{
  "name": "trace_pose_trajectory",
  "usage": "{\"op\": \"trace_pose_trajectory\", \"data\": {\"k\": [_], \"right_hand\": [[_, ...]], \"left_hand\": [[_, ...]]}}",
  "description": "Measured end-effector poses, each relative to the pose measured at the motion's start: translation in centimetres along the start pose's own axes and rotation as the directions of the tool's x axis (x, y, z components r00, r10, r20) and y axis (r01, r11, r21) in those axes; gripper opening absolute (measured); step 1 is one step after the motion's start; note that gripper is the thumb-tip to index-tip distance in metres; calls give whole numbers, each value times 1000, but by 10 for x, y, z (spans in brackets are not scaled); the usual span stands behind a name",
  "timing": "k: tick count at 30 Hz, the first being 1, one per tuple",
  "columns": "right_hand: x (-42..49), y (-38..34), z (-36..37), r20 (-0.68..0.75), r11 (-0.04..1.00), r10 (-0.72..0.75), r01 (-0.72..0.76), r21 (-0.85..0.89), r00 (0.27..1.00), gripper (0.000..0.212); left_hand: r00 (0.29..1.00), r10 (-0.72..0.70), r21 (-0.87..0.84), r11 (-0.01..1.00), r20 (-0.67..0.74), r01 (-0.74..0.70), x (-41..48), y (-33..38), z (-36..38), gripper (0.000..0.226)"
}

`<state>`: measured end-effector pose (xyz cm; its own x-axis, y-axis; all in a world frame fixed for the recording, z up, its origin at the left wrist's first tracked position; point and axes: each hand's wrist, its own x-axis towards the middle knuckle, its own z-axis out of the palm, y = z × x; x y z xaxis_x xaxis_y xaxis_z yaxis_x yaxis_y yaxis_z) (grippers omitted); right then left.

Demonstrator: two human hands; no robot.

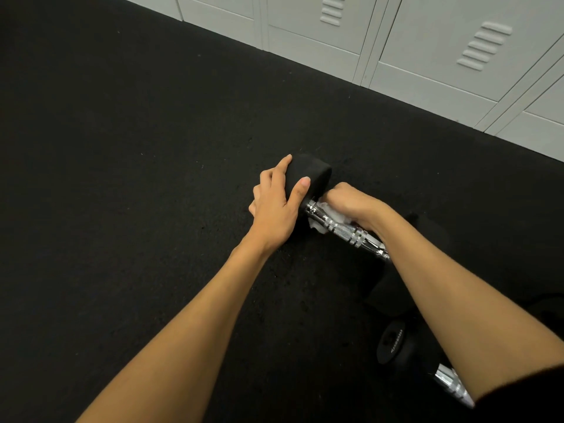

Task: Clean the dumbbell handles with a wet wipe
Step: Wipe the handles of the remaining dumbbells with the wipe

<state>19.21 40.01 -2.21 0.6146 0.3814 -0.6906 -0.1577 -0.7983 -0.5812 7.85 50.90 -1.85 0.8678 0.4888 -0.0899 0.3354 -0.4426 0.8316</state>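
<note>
A black dumbbell lies on the dark floor with its chrome handle (345,228) running from upper left to lower right. My left hand (276,203) grips its far black head (308,174), thumb over the top. My right hand (351,201) is closed around a white wet wipe (328,213) pressed onto the handle near that head. The near head (387,293) is partly hidden under my right forearm. A second dumbbell (393,343) lies at the lower right, its chrome handle (451,384) mostly covered by my arm.
The black rubber floor (137,178) stretches across the left and middle of the view. A row of pale grey lockers (427,50) stands along the far right edge of the floor.
</note>
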Motion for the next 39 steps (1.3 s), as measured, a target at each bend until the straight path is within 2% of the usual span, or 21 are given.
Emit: {"op": "trace_pose_trajectory", "data": {"k": [2, 3, 5, 8, 9, 11, 13, 15, 17, 19, 22, 24, 26, 28, 30, 31, 33, 35, 37, 39], "right_hand": [[-8, 5, 2, -101, 982, -126, 109, -152, 987, 24], [-9, 7, 3, -121, 974, -165, 143, -175, 979, 24], [-7, 10, -1, -69, 991, -120, 115, -74, 990, 24], [-3, 5, -7, 84, 994, 38, -46, 97, 996, 26], [-2, 2, -6, 74, 993, 39, -47, 109, 997, 25], [-5, -1, 1, -70, 999, -46, 46, -1, 996, 22], [-20, 1, 15, -208, 962, -218, 174, -208, 954, 22], [-34, 10, 27, -237, 906, -336, 244, -346, 911, 26], [-42, 22, 33, -229, 869, -366, 243, -431, 902, 37], [-43, 27, 30, -244, 904, -332, 233, -359, 911, 42], [-39, 19, 24, -283, 960, -277, 253, -121, 918, 31], [-32, 11, 26, -330, 964, -267, 249, -97, 905, 25], [-28, 10, 34, -385, 949, -305, 242, -203, 871, 23], [-32, 16, 44, -332, 879, -395, 247, -408, 856, 28], [-37, 27, 51, -200, 755, -477, 282, -593, 856, 54], [-38, 31, 50, -163, 721, -489, 292, -629, 857, 64], [-38, 33, 45, -199, 764, -456, 267, -587, 867, 70], [-32, 31, 41, -282, 850, -384, 217, -481, 879, 65], [-28, 27, 38, -329, 916, -353, 252, -312, 876, 54], [-24, 26, 34, -348, 938, -344, 303, -170, 872, 34]], "left_hand": [[1000, -3, -5, 1000, 6, 3, 0, 0, 0, 56], [1000, -4, -8, 1000, 8, 4, 0, 0, 0, 56], [1000, -5, -13, 1000, 9, 5, -1, 0, 0, 56], [1000, -6, -14, 1000, 6, 6, 0, 1, 0, 56], [1000, -7, -11, 1000, 5, 7, 0, 1, 0, 56], [1000, -8, -6, 1000, 6, 8, 0, 1, 0, 56], [1000, -8, -8, 1000, 7, 8, -1, 2, 0, 56], [1000, -8, -11, 1000, 5, 8, -1, 1, 0, 57], [1000, -7, -14, 1000, 3, 7, -1, 0, 0, 57], [1000, -1, -16, 1000, 3, 1, -2, -1, 0, 57], [1000, -2, -13, 1000, -1, 2, -2, 0, 0, 57], [1000, -5, -7, 1000, -1, 5, -1, 1, 0, 57], [1000, -10, -6, 1000, 0, 10, 0, 1, 0, 57], [1000, -11, -14, 1000, 5, 11, 0, 2, 0, 57], [1000, -6, -12, 1000, 2, 6, 0, 2, 0, 57], [1000, -4, -11, 1000, 0, 4, 0, 2, -1, 57], [1000, -7, -16, 1000, -2, 7, 0, 1, 0, 57], [1000, -9, -17, 1000, -2, 9, -1, 1, 0, 57], [1000, -9, -14, 1000, -4, 9, -1, 2, 0, 57], [1000, -10, -15, 1000, -4, 10, 0, 3, 0, 56]]}}
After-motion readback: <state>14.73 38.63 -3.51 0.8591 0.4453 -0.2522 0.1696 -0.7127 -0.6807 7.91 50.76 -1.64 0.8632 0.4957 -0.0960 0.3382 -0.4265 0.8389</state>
